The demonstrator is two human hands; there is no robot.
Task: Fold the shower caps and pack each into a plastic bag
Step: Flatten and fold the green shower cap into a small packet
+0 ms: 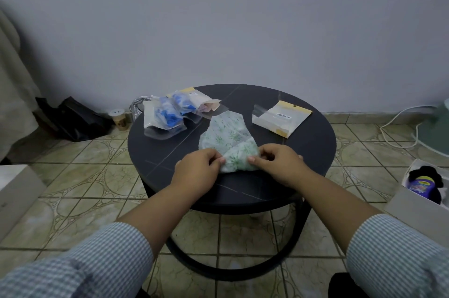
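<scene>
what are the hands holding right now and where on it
Both the left hand and right hand pinch the green-patterned shower cap at its near edge.

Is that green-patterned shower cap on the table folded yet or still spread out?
Partly folded. The shower cap has its near edge doubled over, pinched by the left hand and right hand; its far part lies flat on the table.

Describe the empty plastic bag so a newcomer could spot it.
Start at the round dark table. On its far right part lies the empty plastic bag, alone. Unlike the stuffed bags at far left, it is flat with a barcode sticker.
</scene>
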